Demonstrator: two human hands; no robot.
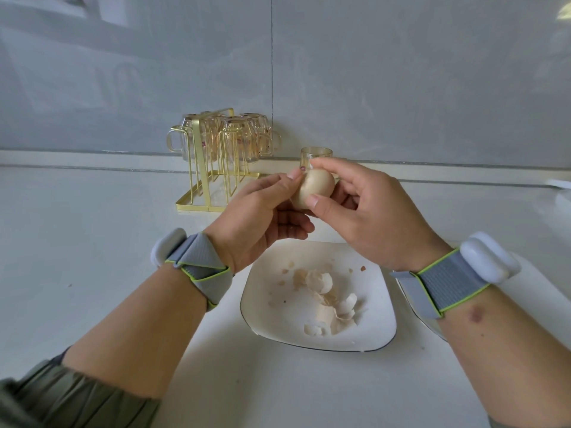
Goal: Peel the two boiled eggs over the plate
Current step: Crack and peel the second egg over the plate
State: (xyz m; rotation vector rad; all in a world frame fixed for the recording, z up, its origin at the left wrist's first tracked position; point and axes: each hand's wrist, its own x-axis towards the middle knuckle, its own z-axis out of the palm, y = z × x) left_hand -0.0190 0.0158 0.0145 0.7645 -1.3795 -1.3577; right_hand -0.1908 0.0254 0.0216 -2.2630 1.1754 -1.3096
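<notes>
A pale brown boiled egg (pixel 315 186), its shell still on the side that shows, is held in the air just beyond the far edge of a white square plate (pixel 262 310). My left hand (pixel 256 217) grips it from the left, thumb on its upper left. My right hand (pixel 364 217) holds it from the right, thumb on its lower front and forefinger over the top. A heap of broken eggshell pieces (pixel 327 301) lies on the plate. No second egg shows.
A gold wire rack (pixel 213 168) with upturned glass cups stands at the back by the grey wall. A single glass cup (pixel 316 156) stands behind the egg. Part of another plate's rim (pixel 414 307) shows under my right wrist. The counter is white.
</notes>
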